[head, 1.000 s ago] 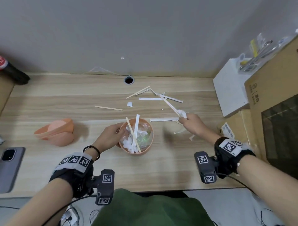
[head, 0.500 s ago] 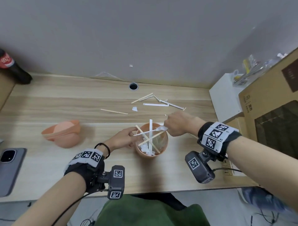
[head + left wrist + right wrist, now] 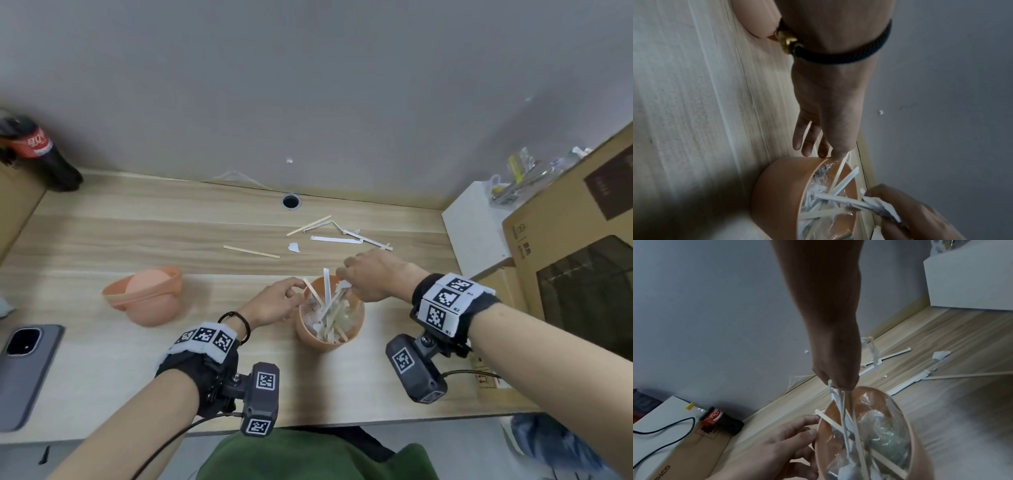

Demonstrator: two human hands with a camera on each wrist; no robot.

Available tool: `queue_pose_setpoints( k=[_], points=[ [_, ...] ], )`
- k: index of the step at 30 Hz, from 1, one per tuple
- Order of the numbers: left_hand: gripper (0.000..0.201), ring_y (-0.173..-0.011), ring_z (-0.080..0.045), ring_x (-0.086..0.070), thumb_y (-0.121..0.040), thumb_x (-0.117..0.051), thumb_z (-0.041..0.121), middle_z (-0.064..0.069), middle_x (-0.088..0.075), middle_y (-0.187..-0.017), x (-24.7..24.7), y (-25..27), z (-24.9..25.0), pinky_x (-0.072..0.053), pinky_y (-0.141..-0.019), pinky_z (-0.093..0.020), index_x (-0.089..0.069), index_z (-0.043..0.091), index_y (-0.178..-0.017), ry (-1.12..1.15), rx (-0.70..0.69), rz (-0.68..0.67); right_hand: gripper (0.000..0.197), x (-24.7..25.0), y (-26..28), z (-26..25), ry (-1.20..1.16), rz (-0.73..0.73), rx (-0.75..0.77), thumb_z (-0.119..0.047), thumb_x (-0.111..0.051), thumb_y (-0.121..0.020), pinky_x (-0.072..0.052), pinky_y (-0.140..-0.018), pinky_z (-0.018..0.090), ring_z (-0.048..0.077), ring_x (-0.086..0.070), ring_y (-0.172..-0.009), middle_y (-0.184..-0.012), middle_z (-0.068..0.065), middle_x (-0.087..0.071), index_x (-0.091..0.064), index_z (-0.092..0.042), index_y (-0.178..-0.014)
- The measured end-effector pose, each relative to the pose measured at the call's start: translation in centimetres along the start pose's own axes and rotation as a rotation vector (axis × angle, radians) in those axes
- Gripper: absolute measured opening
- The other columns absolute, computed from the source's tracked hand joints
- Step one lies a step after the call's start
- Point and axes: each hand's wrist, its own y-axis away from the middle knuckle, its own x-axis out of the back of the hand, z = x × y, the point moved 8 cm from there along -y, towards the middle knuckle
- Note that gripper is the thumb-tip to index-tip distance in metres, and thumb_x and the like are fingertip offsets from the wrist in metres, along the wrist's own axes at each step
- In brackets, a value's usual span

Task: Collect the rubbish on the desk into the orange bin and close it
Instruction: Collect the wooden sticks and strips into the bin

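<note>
Near the front edge of the desk (image 3: pixel 102 240), the orange bin (image 3: pixel 325 346) stands open, the left hand (image 3: pixel 274 305) pinching its rim, thumb on top. The right hand (image 3: pixel 373 279) grips a bundle of wrappers and sticks (image 3: pixel 841 402), lower ends inside. Only the head view catches the lid (image 3: pixel 147 296) off left and loose scraps (image 3: pixel 337 238) towards the back edge. The right wrist view alone shows clear plastic (image 3: pixel 888 431) inside.

- You have one orange bin (image 3: pixel 323 346) and one orange lid (image 3: pixel 144 298).
- You can count two wooden sticks (image 3: pixel 251 251) (image 3: pixel 308 226) loose on the surface (image 3: pixel 137 233).
- One cola bottle (image 3: pixel 44 157), one phone (image 3: pixel 24 370).
</note>
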Motion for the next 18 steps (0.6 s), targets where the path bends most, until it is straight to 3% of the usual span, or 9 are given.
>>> queue_pose_setpoints(
  k=[2, 5, 8, 11, 13, 14, 18],
  points=[
    [0.027, -0.065, -0.017, -0.055, -0.094, -0.058, 0.034, -0.002, -0.052, -0.081, 0.0, 0.1, 0.0, -0.049, -0.068, -0.031, -0.057, 0.024, -0.119, -0.009, 0.0, -0.003, 0.043, 0.0, -0.3, -0.2, -0.084, 0.005, -0.009, -0.02, -0.043, -0.092, -0.043, -0.077, 0.035, 0.032, -0.057, -0.106, -0.123, 0.012, -0.05, -0.041, -0.015, -0.134],
    [0.03, -0.063, -0.013, -0.055, -0.095, -0.056, 0.035, -0.001, -0.051, -0.081, 0.1, 0.2, 0.0, -0.046, -0.062, -0.023, -0.056, 0.023, -0.122, -0.024, 0.006, -0.016, 0.055, 0.0, 0.2, 0.7, -0.195, 0.05, -0.014, -0.01, -0.049, -0.087, -0.049, -0.08, 0.037, 0.029, -0.056, -0.099, -0.123, 0.011, -0.046, -0.034, -0.017, -0.139],
    [0.03, -0.067, -0.013, -0.057, -0.095, -0.055, 0.036, 0.001, -0.053, -0.081, 0.1, 0.2, -0.2, -0.047, -0.064, -0.023, -0.056, 0.026, -0.123, -0.047, 0.009, -0.021, 0.063, -0.2, 1.1, 2.5, -0.312, 0.068, -0.059, 0.002, -0.047, -0.081, -0.041, -0.069, 0.032, 0.027, -0.055, -0.096, -0.122, 0.006, -0.046, -0.033, -0.02, -0.139],
    [0.027, -0.068, -0.013, -0.057, -0.096, -0.054, 0.034, 0.001, -0.054, -0.083, 0.2, 0.0, -0.3, -0.049, -0.067, -0.025, -0.056, 0.027, -0.122, -0.043, 0.019, -0.029, 0.036, -0.9, 2.1, 4.3, -0.43, 0.013, -0.132, -0.003, -0.042, -0.086, -0.033, -0.067, 0.03, 0.028, -0.055, -0.098, -0.106, 0.006, -0.052, -0.047, -0.015, -0.119],
    [0.026, -0.068, -0.013, -0.057, -0.096, -0.054, 0.035, 0.001, -0.054, -0.084, 0.2, -0.2, -0.3, -0.05, -0.071, -0.027, -0.058, 0.027, -0.12, -0.036, 0.03, -0.034, 0.013, -1.3, 2.8, 5.3, -0.506, 0.01, -0.17, -0.006, -0.039, -0.09, -0.03, -0.065, 0.03, 0.027, -0.05, -0.087, -0.087, 0.003, -0.05, -0.049, -0.013, -0.095],
    [0.026, -0.068, -0.013, -0.057, -0.096, -0.055, 0.035, 0.001, -0.054, -0.084, 0.2, -0.2, -0.3, -0.05, -0.071, -0.027, -0.058, 0.026, -0.12, -0.033, 0.033, -0.035, 0.013, -1.3, 3.2, 5.8, -0.563, 0.04, -0.191, -0.008, -0.039, -0.092, -0.031, -0.065, 0.03, 0.025, -0.048, -0.083, -0.083, 0.002, -0.051, -0.05, -0.014, -0.09],
    [0.029, -0.069, -0.016, -0.056, -0.095, -0.056, 0.035, 0.001, -0.053, -0.081, 0.3, -0.1, -0.1, -0.047, -0.071, -0.027, -0.059, 0.023, -0.121, -0.02, 0.039, -0.038, 0.023, -1.5, 4.1, 6.8, -0.748, 0.134, -0.227, -0.014, -0.043, -0.093, -0.041, -0.071, 0.032, 0.023, -0.053, -0.082, -0.09, 0.005, -0.061, -0.06, -0.014, -0.108]
  ],
)
